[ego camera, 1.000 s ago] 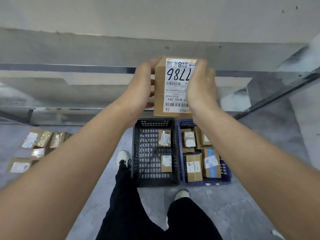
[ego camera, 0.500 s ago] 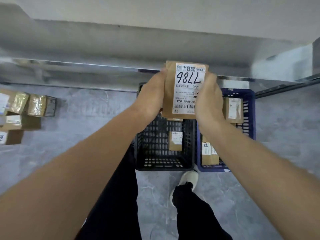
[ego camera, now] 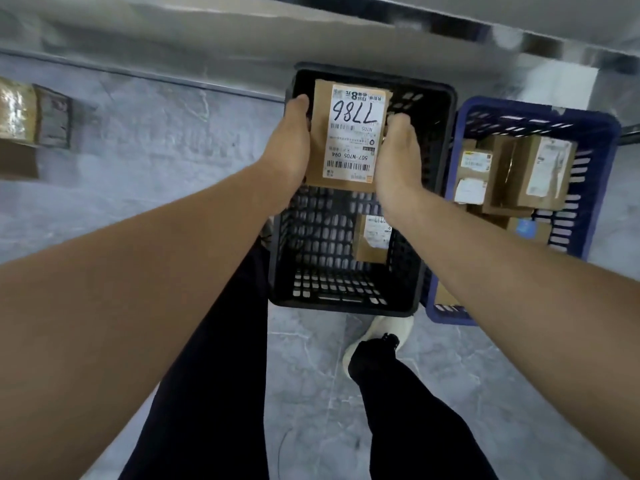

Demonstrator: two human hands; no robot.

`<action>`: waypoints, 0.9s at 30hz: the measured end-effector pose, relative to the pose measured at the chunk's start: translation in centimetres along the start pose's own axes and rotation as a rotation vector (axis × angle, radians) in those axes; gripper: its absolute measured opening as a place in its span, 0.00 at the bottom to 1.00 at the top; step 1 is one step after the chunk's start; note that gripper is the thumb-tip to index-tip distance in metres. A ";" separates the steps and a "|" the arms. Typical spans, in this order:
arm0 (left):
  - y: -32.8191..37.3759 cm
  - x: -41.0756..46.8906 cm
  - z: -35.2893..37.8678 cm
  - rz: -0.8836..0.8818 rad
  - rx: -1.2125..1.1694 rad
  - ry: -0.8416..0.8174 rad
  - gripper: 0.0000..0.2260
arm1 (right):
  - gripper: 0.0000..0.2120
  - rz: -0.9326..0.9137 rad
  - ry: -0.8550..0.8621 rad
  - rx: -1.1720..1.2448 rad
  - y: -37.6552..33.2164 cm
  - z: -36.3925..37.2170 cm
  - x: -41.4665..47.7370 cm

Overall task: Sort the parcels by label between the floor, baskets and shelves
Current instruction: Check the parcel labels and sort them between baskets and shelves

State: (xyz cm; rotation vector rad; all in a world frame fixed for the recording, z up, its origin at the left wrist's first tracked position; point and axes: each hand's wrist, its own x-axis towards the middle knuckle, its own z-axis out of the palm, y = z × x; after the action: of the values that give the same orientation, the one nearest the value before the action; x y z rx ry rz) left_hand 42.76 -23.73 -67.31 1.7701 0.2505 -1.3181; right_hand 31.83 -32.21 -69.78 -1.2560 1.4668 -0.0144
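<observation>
grey floor (ego camera: pixel 156 161) carries a black basket (ego camera: pixel 343 306), a blue basket (ego camera: pixel 540 110) just beside it, taped parcels (ego camera: pixel 20 116) at left.

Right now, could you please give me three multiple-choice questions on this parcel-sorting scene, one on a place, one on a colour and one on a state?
1. The parcel marked 7786 is:
A. above the black basket
B. above the blue basket
C. on a trolley

2. The basket to the right of the black basket is:
A. red
B. blue
C. green

3. The parcel marked 7786 is:
A. gripped by the left hand and the right hand
B. gripped by one hand only
C. lying loose

Answers:
1 A, since black mesh shows beneath and behind it.
2 B, since its rim and walls are blue.
3 A, since one hand clasps each side edge.
</observation>
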 end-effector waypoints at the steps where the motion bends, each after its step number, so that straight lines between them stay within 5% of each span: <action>1: -0.4 0.9 -0.1 -0.018 -0.001 0.000 0.25 | 0.14 0.018 -0.009 0.010 0.3 0.5 0.6; 18: -6.3 15.3 1.9 -0.096 0.046 -0.003 0.27 | 0.30 0.193 -0.055 -0.037 7.2 5.4 12.6; 27: -10.2 19.7 3.5 -0.096 0.178 -0.033 0.32 | 0.26 0.178 -0.097 0.013 12.1 6.7 16.2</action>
State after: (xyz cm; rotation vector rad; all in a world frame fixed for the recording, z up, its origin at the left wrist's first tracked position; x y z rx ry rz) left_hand 42.31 -26.86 -89.56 1.9031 0.2074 -1.4753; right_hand 32.19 -34.01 -91.00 -1.0971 1.4866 0.1538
